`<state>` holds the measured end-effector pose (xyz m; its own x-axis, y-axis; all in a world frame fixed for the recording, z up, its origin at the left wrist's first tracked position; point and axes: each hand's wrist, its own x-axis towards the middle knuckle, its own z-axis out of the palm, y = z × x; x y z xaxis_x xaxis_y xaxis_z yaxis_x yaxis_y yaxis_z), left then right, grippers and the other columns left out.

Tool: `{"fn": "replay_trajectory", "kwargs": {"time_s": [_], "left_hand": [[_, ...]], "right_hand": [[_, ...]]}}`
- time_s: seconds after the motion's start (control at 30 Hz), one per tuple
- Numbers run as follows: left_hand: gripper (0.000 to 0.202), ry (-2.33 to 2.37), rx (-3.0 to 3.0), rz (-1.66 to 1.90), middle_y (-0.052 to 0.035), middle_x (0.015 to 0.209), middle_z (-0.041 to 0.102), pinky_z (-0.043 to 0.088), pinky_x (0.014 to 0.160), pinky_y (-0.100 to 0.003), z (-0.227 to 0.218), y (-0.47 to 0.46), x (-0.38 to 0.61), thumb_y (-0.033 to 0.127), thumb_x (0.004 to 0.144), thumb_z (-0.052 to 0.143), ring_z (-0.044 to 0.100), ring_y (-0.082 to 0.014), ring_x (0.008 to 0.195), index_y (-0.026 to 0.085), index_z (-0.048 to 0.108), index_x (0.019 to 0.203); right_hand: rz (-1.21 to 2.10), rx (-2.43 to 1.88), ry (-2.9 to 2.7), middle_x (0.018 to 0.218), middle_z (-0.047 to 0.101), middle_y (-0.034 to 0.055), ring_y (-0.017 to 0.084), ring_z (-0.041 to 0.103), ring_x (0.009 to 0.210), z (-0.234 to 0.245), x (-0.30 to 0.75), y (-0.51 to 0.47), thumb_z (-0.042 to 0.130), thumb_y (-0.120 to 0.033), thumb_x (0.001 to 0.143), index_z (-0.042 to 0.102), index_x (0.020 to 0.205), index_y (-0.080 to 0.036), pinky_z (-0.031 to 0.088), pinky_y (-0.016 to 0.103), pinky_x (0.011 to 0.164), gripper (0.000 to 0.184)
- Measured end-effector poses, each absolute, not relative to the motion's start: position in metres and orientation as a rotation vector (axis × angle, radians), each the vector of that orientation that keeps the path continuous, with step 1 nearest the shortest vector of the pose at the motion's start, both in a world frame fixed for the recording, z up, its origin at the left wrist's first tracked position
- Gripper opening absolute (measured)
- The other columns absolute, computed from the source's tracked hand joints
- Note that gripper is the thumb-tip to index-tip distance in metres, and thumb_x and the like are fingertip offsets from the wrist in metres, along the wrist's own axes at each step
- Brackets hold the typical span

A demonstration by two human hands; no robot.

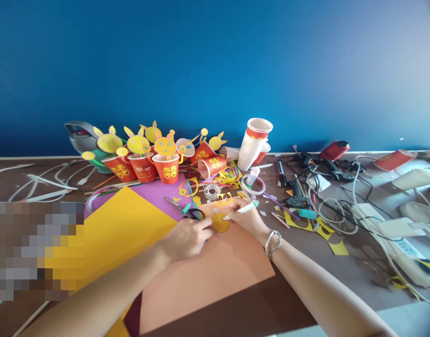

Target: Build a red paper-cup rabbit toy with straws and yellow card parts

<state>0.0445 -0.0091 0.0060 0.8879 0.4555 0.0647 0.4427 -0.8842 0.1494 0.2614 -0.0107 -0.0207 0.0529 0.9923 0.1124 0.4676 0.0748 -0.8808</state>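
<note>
My right hand is closed around a white marker with a teal end, its tip at a yellow paper circle. Round eye shapes are drawn on the circle. At the circle's left edge, the curled fingers of my left hand hold it against a sheet of orange paper. Just behind my left hand lie scissors with dark handles. A larger yellow sheet spreads under my left forearm, partly over a purple sheet.
Red paper cups with yellow animal faces stand at the back left. A tall cup stack leans near the wall. Tape rolls and yellow scraps lie behind my hands. A glue gun, cables and a power strip crowd the right.
</note>
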Motion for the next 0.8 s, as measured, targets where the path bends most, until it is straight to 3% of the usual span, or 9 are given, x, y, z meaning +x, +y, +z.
{"fn": "replay_trajectory", "kwargs": {"time_s": [0.23,0.37,0.47,0.6,0.8], "left_hand": [[0.031,0.692,2.938,0.174,-0.0037,0.095,0.064,0.041,0.057,-0.027,0.005,-0.009,0.045,0.006,0.082,0.042,0.061,-0.0135,0.067,0.020,0.066,0.094],[0.034,0.743,2.932,0.206,-0.0044,0.100,0.065,0.042,0.058,-0.027,0.004,-0.008,0.044,0.005,0.083,0.042,0.063,-0.0146,0.071,0.021,0.065,0.102],[0.039,0.775,2.918,0.212,-0.0062,0.106,0.065,0.044,0.059,-0.027,0.002,-0.006,0.044,0.003,0.081,0.041,0.064,-0.0154,0.075,0.020,0.064,0.108],[0.039,0.773,2.909,0.178,-0.0074,0.108,0.065,0.046,0.060,-0.028,0.002,-0.006,0.044,0.003,0.081,0.040,0.064,-0.0165,0.077,0.019,0.064,0.109],[0.037,0.790,2.907,0.125,-0.0083,0.109,0.064,0.044,0.059,-0.028,0.003,-0.006,0.044,0.005,0.083,0.040,0.064,-0.0160,0.073,0.019,0.063,0.108]], "right_hand": [[1.051,-1.471,-1.265,0.052,0.048,-0.0042,0.013,0.050,0.049,-0.014,0.262,-0.012,0.059,-0.039,0.072,0.042,0.060,-0.022,0.040,0.024,0.045,0.027],[1.030,-1.417,-1.204,0.045,0.049,-0.0043,0.011,0.045,0.043,-0.009,0.264,-0.014,0.057,-0.046,0.076,0.043,0.060,-0.022,0.035,0.023,0.042,0.032],[1.002,-1.388,-1.312,0.047,0.047,-0.0053,0.009,0.038,0.043,-0.007,0.263,-0.017,0.059,-0.040,0.076,0.042,0.062,-0.022,0.029,0.022,0.041,0.028],[0.870,-1.368,-1.530,0.055,0.045,-0.0039,0.010,0.039,0.052,-0.004,0.260,-0.019,0.060,-0.027,0.070,0.042,0.058,-0.021,0.033,0.023,0.047,0.023],[0.830,-1.437,-1.539,0.052,0.040,-0.0052,0.009,0.035,0.050,-0.004,0.257,-0.019,0.056,-0.026,0.071,0.036,0.056,-0.021,0.029,0.023,0.046,0.026]]}}
